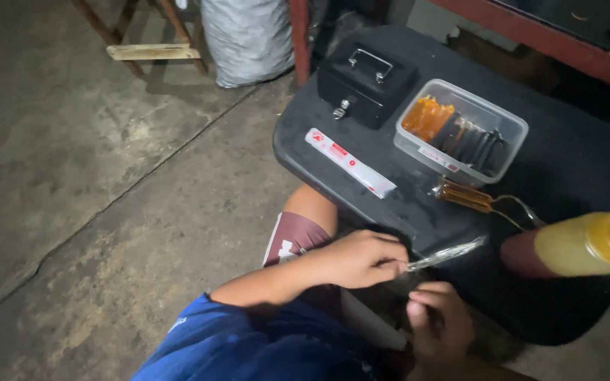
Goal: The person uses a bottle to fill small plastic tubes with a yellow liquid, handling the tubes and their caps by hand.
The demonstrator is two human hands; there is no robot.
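Right, here's how it looks from my head camera.

Left hand: my left hand [358,259] is closed, fingers pinching the near end of a thin, shiny strip [446,254].
Strip: it sticks out to the right from my fingertips, over the near edge of the black table [587,169]; too blurred for me to tell what it is made of.
Right hand: my right hand [438,321] sits just below the strip, fingers curled loosely inward, holding nothing that I can see.
Bottle: a yellow bottle [591,243] lies close to the camera at the right edge, out of focus.
Table top: a black box [365,83] with a metal handle at the far side, a clear tub [460,128] of orange and dark pieces beside it, a long white and red packet [349,162] in front of the box, and an amber-handled tool [464,195] near the tub.
Floor: bare concrete [93,176] on my left.
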